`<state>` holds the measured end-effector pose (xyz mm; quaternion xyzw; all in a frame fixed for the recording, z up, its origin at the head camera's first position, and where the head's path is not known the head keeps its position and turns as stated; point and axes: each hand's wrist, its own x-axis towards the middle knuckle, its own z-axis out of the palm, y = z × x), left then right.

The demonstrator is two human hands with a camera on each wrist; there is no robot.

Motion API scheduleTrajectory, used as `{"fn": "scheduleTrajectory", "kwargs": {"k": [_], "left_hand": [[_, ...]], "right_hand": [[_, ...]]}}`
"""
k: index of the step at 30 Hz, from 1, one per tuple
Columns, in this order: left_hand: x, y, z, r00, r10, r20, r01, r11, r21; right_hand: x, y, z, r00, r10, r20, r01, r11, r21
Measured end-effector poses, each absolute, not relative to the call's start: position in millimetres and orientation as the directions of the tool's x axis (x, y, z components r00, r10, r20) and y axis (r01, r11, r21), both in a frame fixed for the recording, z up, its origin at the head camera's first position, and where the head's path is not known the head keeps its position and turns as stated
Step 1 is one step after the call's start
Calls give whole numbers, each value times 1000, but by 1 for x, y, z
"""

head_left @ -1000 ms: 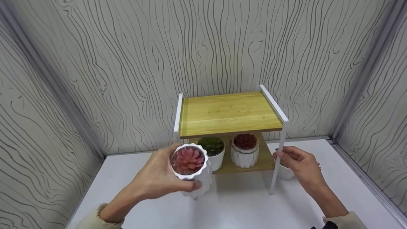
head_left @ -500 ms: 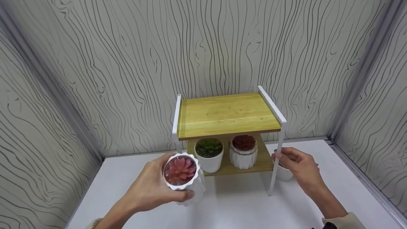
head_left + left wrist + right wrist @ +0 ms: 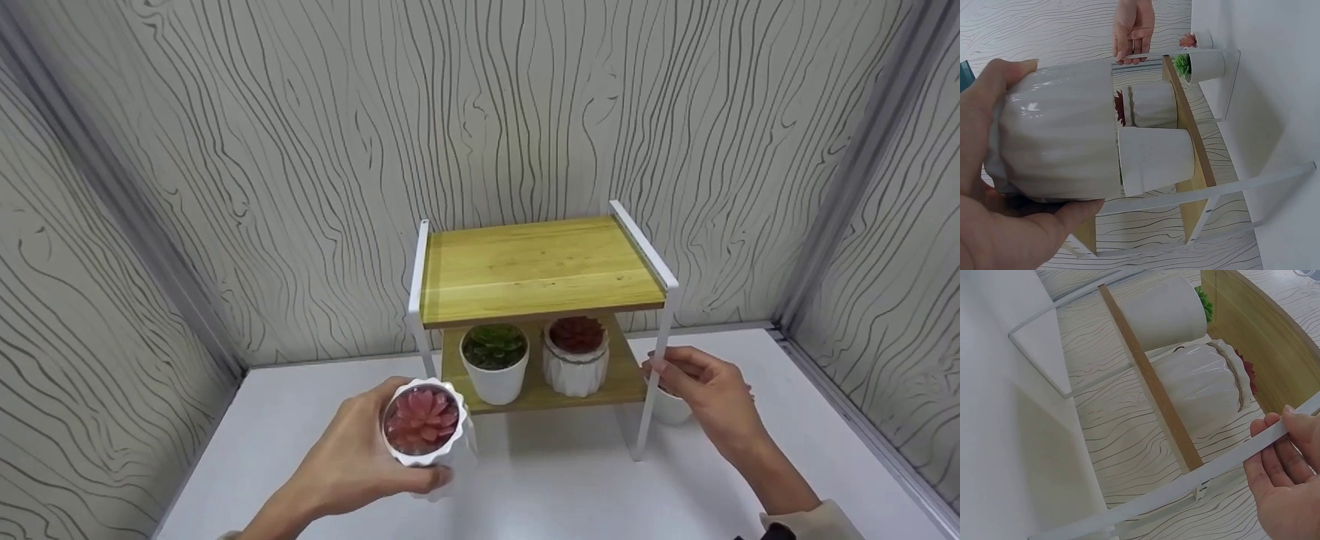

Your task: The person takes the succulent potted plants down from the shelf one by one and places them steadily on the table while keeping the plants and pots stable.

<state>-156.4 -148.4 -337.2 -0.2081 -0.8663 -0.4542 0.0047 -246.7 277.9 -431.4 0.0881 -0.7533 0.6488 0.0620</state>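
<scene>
My left hand (image 3: 345, 457) grips a white ridged pot holding a pink succulent (image 3: 421, 421), in front of the shelf's left end and clear of it. In the left wrist view the side of this ridged pot (image 3: 1058, 132) fills the space between thumb and fingers. With thumb and fingertips my right hand (image 3: 712, 397) pinches the front right upright (image 3: 1230, 458) of a two-tier wooden shelf (image 3: 540, 270). On its lower board stand a smooth white pot with a green succulent (image 3: 496, 367) and a ridged, cord-tied white pot with a dark red succulent (image 3: 576, 367).
Beyond the shelf's right side, partly behind my right hand, a white pot (image 3: 670, 409) stands on the white table (image 3: 570, 495). The left wrist view shows a green-plant pot (image 3: 1207, 66) and a reddish-plant pot (image 3: 1203, 39) there. Patterned wall panels (image 3: 322, 165) enclose the table.
My left hand has drawn the pink succulent's pot left and toward me, away from the shelf, uncovering the green succulent's pot. My right hand stays on the upright.
</scene>
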Motion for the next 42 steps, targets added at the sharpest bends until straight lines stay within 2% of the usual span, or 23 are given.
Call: {"fn": "scheduleTrajectory", "kwargs": {"k": [13,18,25,42], "left_hand": [[-160,-163,-365,-945,288,153,290,528,798],[-165,-169,-378,-945,290,150,286,512,810],[-175,-175,-403,-947,297,120,274,559,783],[-209,-193,-443,-984,102,146,178,624,761]], "right_hand": [[-248,276,-428,-977,-45,210,-214,153,-965],[-247,276,-430,-977,-36,209,-212,132,-968],[-246,277,-434,-981,-18,191,-192,132,-973],[-247,277,-435,-986,-13,164,-164,149,-975]]}}
